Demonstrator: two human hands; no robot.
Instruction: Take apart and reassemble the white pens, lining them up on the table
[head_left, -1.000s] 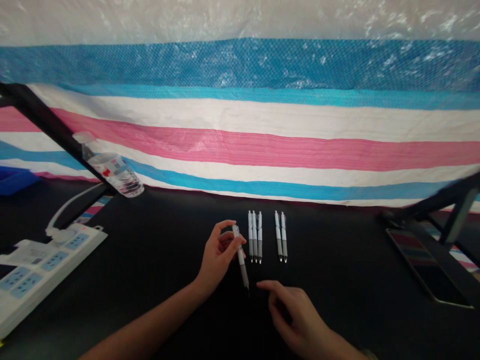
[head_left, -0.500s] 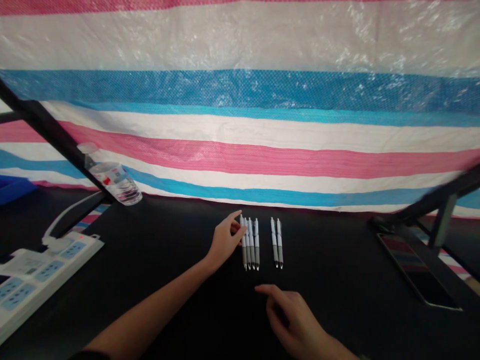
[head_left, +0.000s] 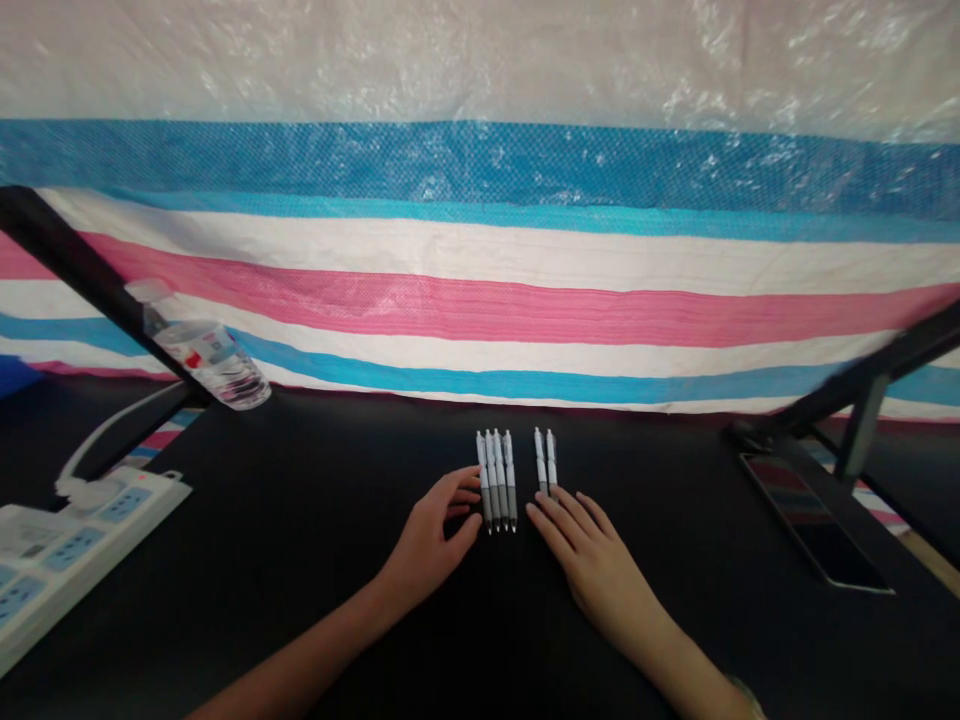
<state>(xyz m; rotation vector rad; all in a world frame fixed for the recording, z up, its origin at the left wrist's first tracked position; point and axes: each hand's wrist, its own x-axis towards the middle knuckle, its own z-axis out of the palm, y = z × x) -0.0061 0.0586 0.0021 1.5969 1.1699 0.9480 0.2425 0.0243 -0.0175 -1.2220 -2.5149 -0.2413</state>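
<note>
Several white-and-grey click pens (head_left: 497, 480) lie side by side on the black table, their tips toward me. My left hand (head_left: 435, 530) is at their left side, fingers apart and curved, the index fingertip at the leftmost pen; whether it touches cannot be made out. To the right, across a small gap, lie two more pens (head_left: 546, 460) of the same kind. My right hand (head_left: 592, 555) stretches its fingers over the lower ends of this pair, hiding their tips. Neither hand grips anything.
At the left are a white power strip (head_left: 82, 550) with a plugged-in cable and a tilted water bottle (head_left: 214, 365) by a black bar (head_left: 90, 270). A smartphone (head_left: 814, 525) lies at the right beside a black bracket (head_left: 862, 420). A striped plastic sheet (head_left: 480, 310) hangs behind.
My left hand has slid down from the upper ends of the left pens toward their middle. My right hand has moved forward onto the pair and straightened its fingers. The view has shifted slightly.
</note>
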